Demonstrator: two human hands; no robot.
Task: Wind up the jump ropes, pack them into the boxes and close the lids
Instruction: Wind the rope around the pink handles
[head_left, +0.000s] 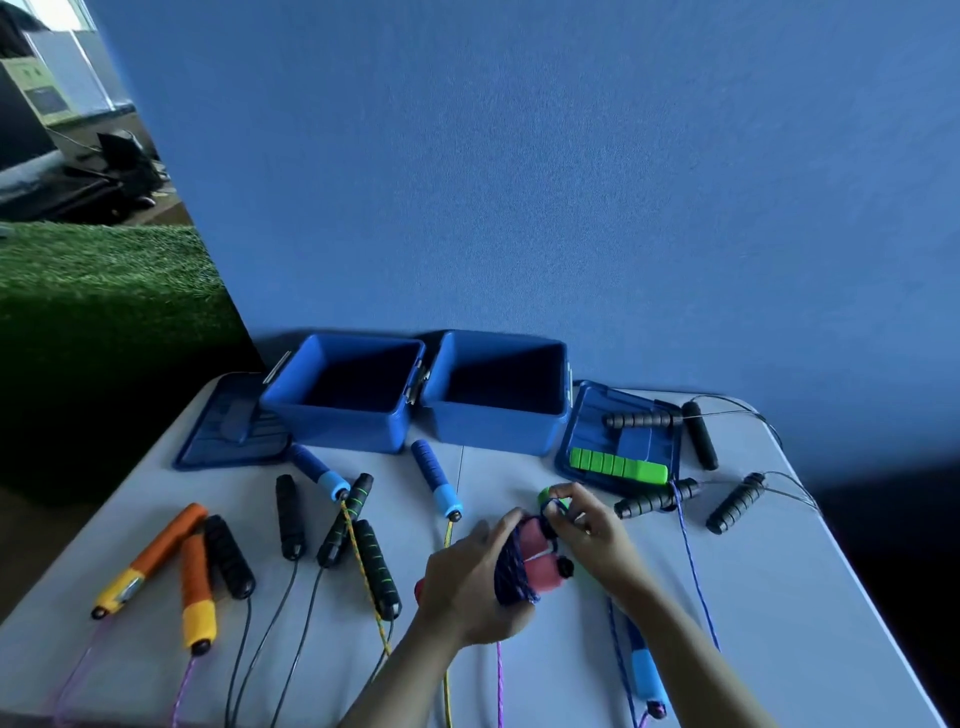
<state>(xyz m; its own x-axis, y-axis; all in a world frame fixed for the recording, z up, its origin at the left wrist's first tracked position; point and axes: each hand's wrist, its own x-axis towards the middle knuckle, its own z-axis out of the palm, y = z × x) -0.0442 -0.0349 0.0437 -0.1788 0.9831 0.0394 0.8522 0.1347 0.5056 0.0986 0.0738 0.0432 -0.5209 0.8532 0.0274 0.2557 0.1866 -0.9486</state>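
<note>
Your left hand (467, 582) gripped the pink-handled rope bundle (524, 564) mid-table; your right hand (582, 519) pinched its blue cord, half hidden. Both boxes (343, 421) stood open on the white table (779, 597), against a blue wall.

No legible text, label, brand or number anywhere: none on the blue boxes (347, 395), their lids (234, 423), the jump-rope handles (434, 478) or the table (779, 597)
</note>
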